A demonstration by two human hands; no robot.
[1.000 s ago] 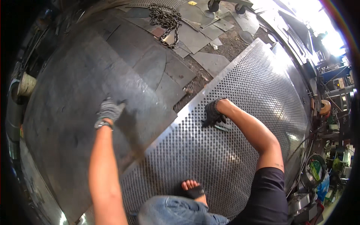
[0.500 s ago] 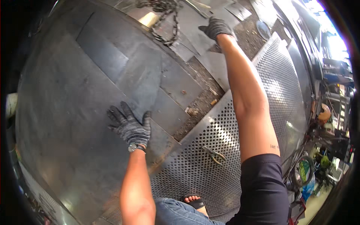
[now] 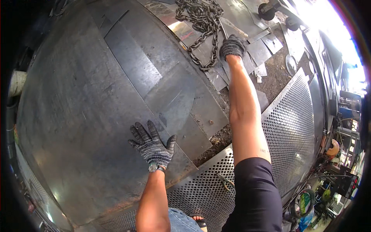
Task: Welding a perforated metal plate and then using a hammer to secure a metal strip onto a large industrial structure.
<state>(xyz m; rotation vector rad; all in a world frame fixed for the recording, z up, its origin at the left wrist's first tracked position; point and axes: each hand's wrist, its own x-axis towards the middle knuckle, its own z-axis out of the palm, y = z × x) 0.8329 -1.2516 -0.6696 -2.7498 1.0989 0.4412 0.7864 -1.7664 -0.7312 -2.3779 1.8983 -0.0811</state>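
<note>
My left hand (image 3: 152, 145), in a grey knitted glove, lies flat with spread fingers on a large dark steel sheet (image 3: 77, 127). Far ahead, the gloved right hand (image 3: 233, 45) at the end of my stretched arm is closed around a thin metal bar (image 3: 223, 31). One end of the bar sticks out beyond the fist toward a heap of heavy chain (image 3: 203, 23); its other end is hidden by the hand. A loop of the chain lies just left of the fist.
Pliers (image 3: 226, 181) lie on a perforated metal sheet (image 3: 290, 120) beside my right arm. Steel offcuts (image 3: 258, 52) cover gritty ground around the right hand. Black caster wheels (image 3: 266, 11) stand at the far right. Assorted clutter (image 3: 309, 205) crowds the right edge.
My right hand has closed around the bar, its thumb no longer stretched out. The left hand stays flat on the sheet. The view has shifted, bringing more of the chain and the caster wheels into sight.
</note>
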